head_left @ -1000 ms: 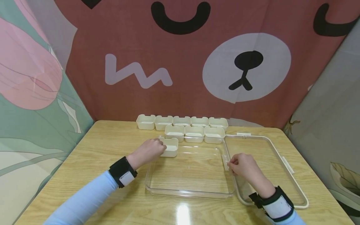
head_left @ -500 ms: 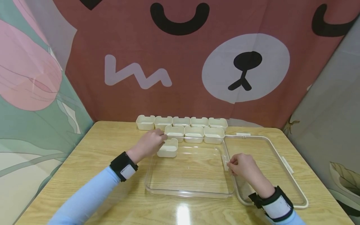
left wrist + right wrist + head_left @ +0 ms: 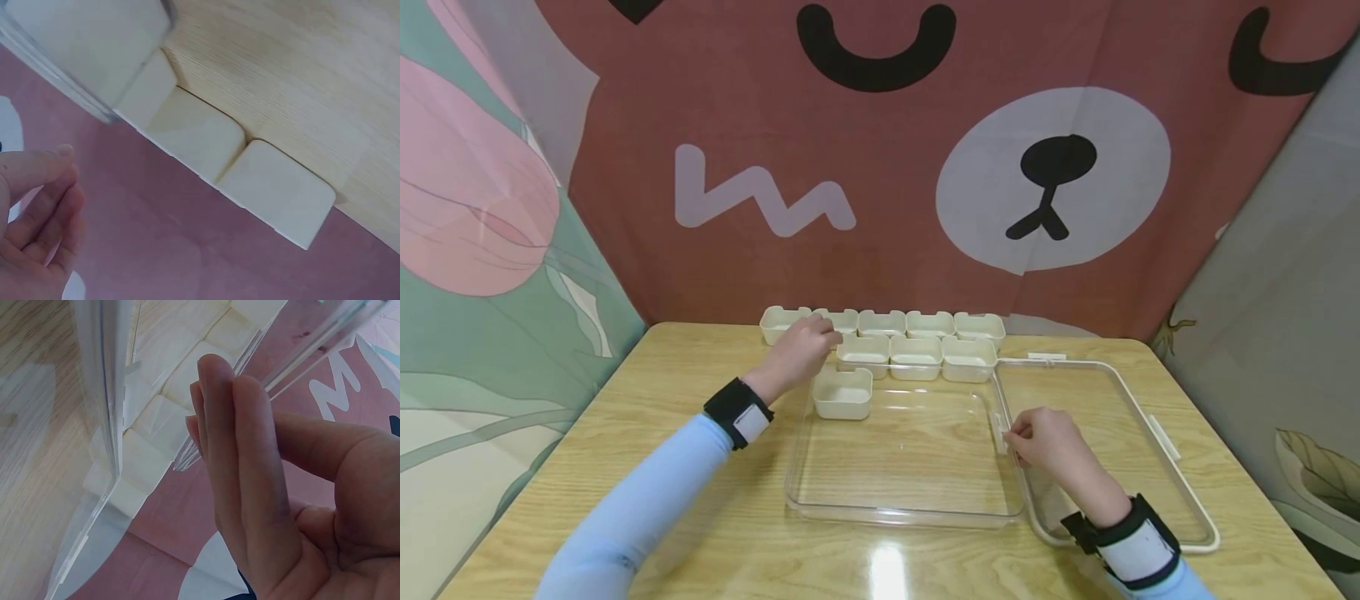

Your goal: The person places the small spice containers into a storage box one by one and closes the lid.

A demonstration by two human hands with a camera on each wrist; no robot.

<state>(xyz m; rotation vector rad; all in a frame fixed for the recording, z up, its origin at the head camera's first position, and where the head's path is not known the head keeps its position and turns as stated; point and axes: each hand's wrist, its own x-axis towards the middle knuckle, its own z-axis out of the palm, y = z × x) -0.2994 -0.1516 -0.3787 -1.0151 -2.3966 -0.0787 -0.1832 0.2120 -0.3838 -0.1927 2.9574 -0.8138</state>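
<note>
A large clear plastic box (image 3: 902, 510) lies on the table, with one cream bin (image 3: 844, 396) in its far left corner. My left hand (image 3: 801, 346) is just beyond that corner, close to the back row of bins. Its fingers are loosely bent with thumb and fingertips together, and the left wrist view shows my left hand (image 3: 40, 215) holding nothing. My right hand (image 3: 1052, 446) pinches the right wall of the clear box near a white latch (image 3: 1000, 433). From the right wrist view, my right hand (image 3: 256, 487) has thumb and fingers at the clear wall.
Several cream bins (image 3: 883, 323) stand in a back row along the patterned cloth (image 3: 760, 275). A shorter front row of 3 bins (image 3: 916, 358) sits right behind the box. The clear lid (image 3: 1108, 450) with a cream rim lies to the right on the wooden table (image 3: 700, 533).
My left hand has let go of the cream bin in the box's corner and moved away from me, up to the back row. My right hand has stayed at the box wall.
</note>
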